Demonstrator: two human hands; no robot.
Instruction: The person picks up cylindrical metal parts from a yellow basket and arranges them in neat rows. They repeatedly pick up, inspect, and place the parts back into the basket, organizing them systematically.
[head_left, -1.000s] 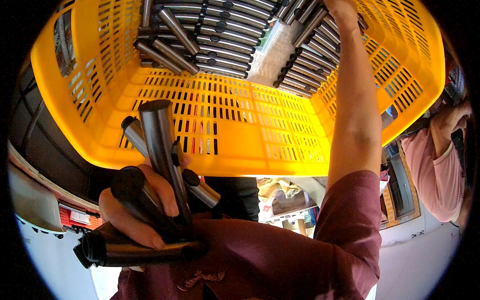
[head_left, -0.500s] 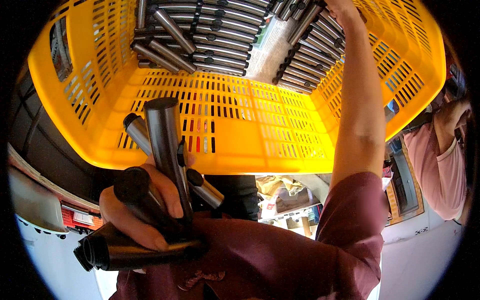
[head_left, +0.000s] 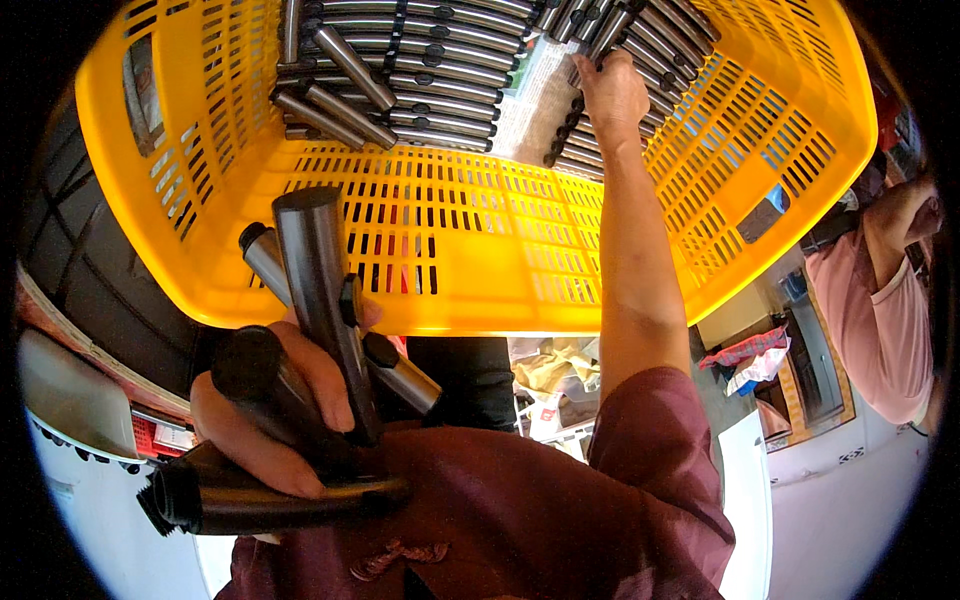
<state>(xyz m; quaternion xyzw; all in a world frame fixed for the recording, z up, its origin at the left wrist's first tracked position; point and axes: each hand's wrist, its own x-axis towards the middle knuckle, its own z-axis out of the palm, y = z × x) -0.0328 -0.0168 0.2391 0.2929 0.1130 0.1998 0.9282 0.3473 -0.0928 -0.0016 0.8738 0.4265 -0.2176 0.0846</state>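
Observation:
My left hand (head_left: 290, 410) is wrapped round several dark, shiny metal tubes with black ends, which point in different directions. One tube (head_left: 318, 270) stands nearly upright in it, while another tube (head_left: 280, 503) lies level below. My right hand (head_left: 614, 98) reaches into the yellow plastic basket (head_left: 490, 310). Its fingers are closed at the near end of a silver tube (head_left: 608, 35) with a black end, beside the right-hand stack. Rows of similar tubes (head_left: 445, 98) fill the far left part of the basket, with a few loose tubes (head_left: 350, 68) lying across them.
Printed paper (head_left: 530, 100) shows on the basket floor between the two stacks. The basket's slotted near wall stands between me and the tubes. At the far right is another person's arm in a pink sleeve (head_left: 870, 320). A pale bin (head_left: 75, 405) sits at the left.
My right hand has come left and nearer from the far right of the basket, to a tube beside the right-hand stack. My left hand keeps its tubes, shifted slightly left.

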